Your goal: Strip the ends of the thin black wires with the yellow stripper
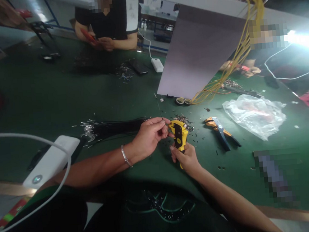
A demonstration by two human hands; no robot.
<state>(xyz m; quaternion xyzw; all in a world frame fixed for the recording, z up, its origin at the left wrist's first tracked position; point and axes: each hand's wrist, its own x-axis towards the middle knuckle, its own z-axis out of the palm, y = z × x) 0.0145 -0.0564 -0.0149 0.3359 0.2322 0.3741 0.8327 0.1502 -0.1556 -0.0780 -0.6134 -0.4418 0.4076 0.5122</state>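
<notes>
In the head view, near the middle of the frame, the left hand (pixel 148 136) is curled almost closed. Its thumb and forefinger pinch a thin black wire (pixel 160 112), which rises from the fingertips toward the upper part of the frame. Just beside it on the right, the right hand (pixel 187 160) is wrapped around the handles of a yellow wire stripper (pixel 179 133). The tool stands upright with its head touching the left fingertips. I cannot tell how far the handles are squeezed. A bundle of black wires (pixel 117 128) with bared, shiny ends lies on the green table (pixel 47 100) to the left of the hands. Small metal scraps (pixel 184 120) are scattered just behind the tool head. To the right lie an orange and blue stripper (pixel 220 130) and, further right, a crumpled plastic bag (pixel 254 114). A sheaf of yellow wires (pixel 236 58) hangs down past a grey panel (pixel 200 50) in the upper right. A white power bank (pixel 51 161) sits at the lower left. A co-worker's hands (pixel 106 43) rest at the upper middle. The left fingertips are so close to the tool's head that a squeeze could nip them. The thin wire is held only by a light pinch, so it could slip or sit crooked and be cut through.
</notes>
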